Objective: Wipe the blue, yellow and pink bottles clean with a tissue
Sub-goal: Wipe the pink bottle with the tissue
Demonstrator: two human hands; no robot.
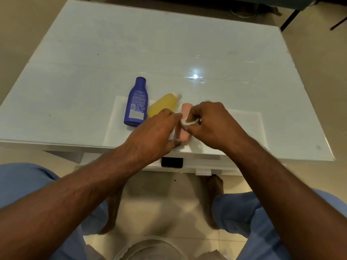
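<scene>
1. Three bottles lay flat on the counter (187,44), side by side near its front edge. The blue bottle (136,102) sat at 9 o'clock of the group, the yellow bottle (163,104) in the middle and the pink bottle (185,135) at 3 o'clock, largely hidden under the hands.
2. The left hand (152,136) had its fingers curled and pinched one end of the tissue (185,123). The thumb lay low against the pink bottle's near end.
3. The right hand (212,124) was curled too and pinched the tissue's other end, straight over the pink bottle. A ring showed on one finger.
4. Judged step: bunching or folding the tissue into a pad before, or during, the wipe of the pink bottle. I could not tell whether the tissue touched the bottle.
5. To do it well: fold the tissue to a firm pad with a clean face out. Steady the bottle with the left hand so it cannot roll on the slick glass. Wipe along its length from cap to base, then turn it to reach the underside.
6. Risk, as I judged it: the bottle lay near the front edge, so a loose push toward 6 o'clock could send it off.
7. Writing: the blue bottle carried a block of small white print and a pale patch on its back label. None of it was legible, and no brand could be read. The yellow and pink bottles showed no label.
</scene>
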